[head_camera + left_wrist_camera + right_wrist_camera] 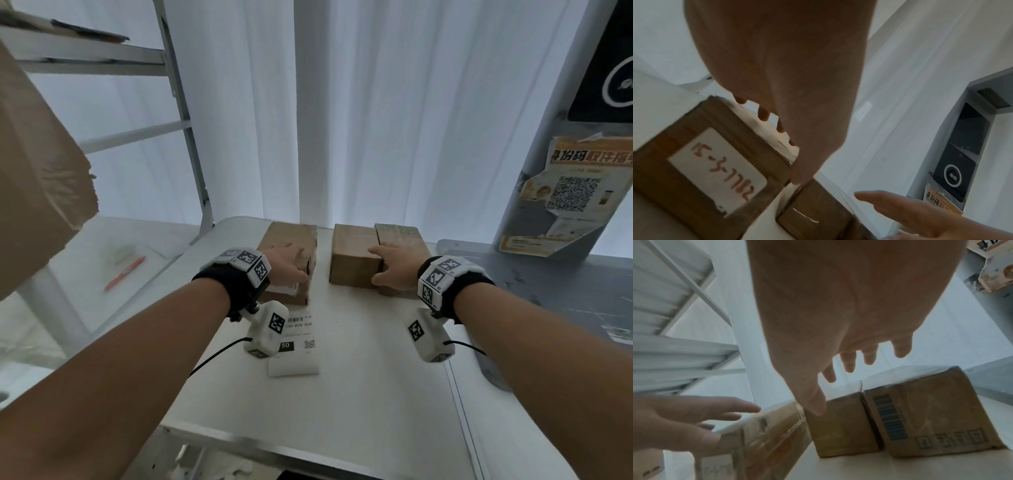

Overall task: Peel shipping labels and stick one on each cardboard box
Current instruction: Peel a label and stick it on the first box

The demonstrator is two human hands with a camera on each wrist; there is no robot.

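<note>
White table (pixel 359 394) holds three cardboard boxes (pixel 354 255) at its far edge, left hand (pixel 289 265) and right hand (pixel 397 265) over them with fingers spread, while the shipping labels (pixel 298 337) (apparently none peeled yet) lie nearer.

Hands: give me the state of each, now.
Left hand: open, fingers spread over the left cardboard box, holding nothing.
Right hand: open, fingers straight, over the two boxes on the right, holding nothing.
</note>
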